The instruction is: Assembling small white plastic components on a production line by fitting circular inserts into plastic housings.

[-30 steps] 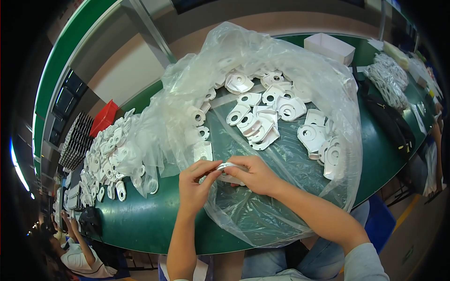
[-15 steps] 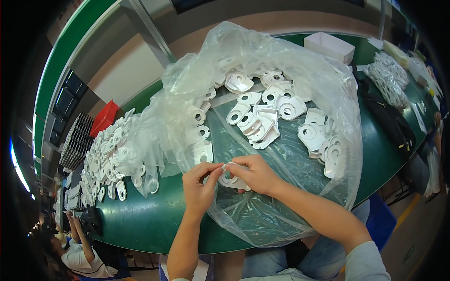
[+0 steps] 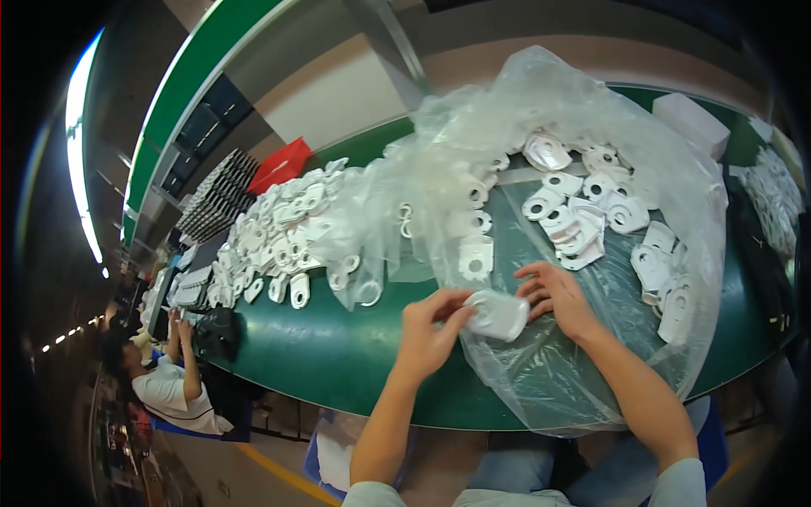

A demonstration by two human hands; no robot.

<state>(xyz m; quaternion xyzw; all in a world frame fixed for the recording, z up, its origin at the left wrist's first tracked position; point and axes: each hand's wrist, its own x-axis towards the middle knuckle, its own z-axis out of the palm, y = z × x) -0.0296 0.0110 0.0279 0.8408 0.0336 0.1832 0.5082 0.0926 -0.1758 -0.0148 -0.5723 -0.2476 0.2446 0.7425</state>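
- We face a green table.
- On it lies a plastic bag.
- Our right hand is loosely spread.
- Our left hand pinches a white part.
- The part sits between them, by the bag's near-left edge.

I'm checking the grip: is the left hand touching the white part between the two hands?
Touching: the head view shows the left hand pinching the left end of the white part.

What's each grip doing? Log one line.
left grip: holding white plastic plate | right grip: open, by plate's edge, contact unclear | nearby: translucent plastic bag
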